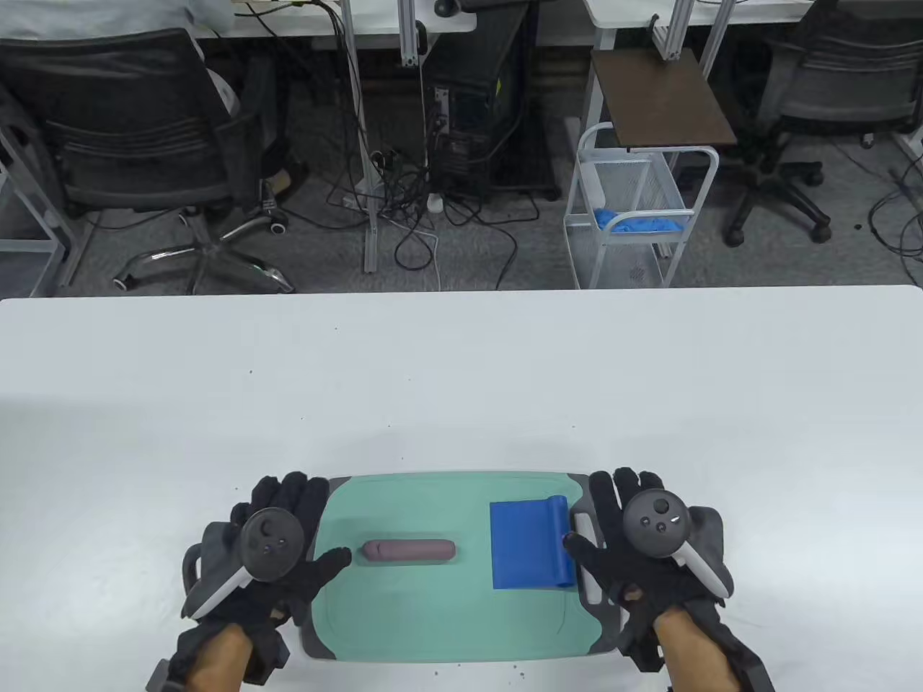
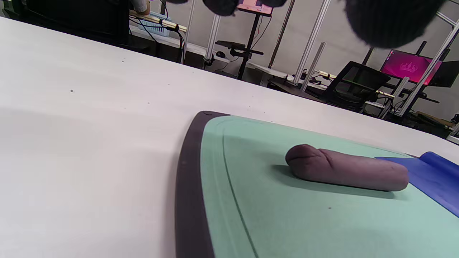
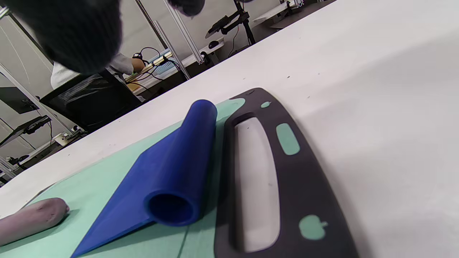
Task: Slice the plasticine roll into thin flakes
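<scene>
A brownish-purple plasticine roll (image 1: 409, 551) lies whole on a green cutting board (image 1: 433, 613); it also shows in the left wrist view (image 2: 346, 170) and at the edge of the right wrist view (image 3: 30, 218). A blue plastic scraper (image 1: 532, 544) with a rolled tube handle (image 3: 183, 168) lies on the board's right part. My left hand (image 1: 288, 533) lies spread at the board's left edge, thumb pointing at the roll, holding nothing. My right hand (image 1: 620, 526) lies spread over the board's right handle slot (image 3: 256, 182), thumb beside the scraper, holding nothing.
The board rests near the front edge of a white table (image 1: 461, 375). Beyond the far edge stand office chairs (image 1: 144, 144), a white wire cart (image 1: 634, 209) and cables on the floor.
</scene>
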### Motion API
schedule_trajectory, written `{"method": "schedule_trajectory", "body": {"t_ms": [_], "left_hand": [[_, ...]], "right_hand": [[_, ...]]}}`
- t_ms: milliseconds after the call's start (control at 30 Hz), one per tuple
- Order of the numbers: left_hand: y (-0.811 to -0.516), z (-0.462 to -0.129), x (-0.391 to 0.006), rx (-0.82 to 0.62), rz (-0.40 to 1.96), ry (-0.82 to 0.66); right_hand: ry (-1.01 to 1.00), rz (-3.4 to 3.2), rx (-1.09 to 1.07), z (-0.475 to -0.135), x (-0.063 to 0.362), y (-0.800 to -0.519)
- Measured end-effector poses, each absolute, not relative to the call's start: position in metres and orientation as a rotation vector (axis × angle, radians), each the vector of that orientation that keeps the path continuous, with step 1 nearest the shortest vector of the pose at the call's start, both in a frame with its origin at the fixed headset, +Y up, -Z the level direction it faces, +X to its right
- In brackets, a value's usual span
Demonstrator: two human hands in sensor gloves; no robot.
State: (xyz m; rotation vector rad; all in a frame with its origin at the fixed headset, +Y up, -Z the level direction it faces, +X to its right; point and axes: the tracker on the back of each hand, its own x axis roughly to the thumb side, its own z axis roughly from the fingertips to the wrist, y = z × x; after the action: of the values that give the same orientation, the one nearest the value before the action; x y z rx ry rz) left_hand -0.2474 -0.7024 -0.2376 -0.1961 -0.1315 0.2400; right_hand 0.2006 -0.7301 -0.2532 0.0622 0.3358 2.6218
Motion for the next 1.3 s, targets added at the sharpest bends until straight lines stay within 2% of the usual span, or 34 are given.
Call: {"method": "schedule_trajectory", "body": {"t_ms": [700,1000,1300], "left_hand": [[-0.699,-0.239,-0.249,-0.185,0.277,-0.133],[-0.698,-0.238,-0.244,-0.185,0.287,-0.160],[-0.699,-0.237,-0.241,-0.196,0.292,-0.170]], "right_hand": [[0.315,2.635,0.010,-0.249,0.201,-0.729],[0.282,2.729,0.004,-0.252,0.181,-0.721],[0.414,2.866,-0.073,-0.263,0.148,-0.732]]}}
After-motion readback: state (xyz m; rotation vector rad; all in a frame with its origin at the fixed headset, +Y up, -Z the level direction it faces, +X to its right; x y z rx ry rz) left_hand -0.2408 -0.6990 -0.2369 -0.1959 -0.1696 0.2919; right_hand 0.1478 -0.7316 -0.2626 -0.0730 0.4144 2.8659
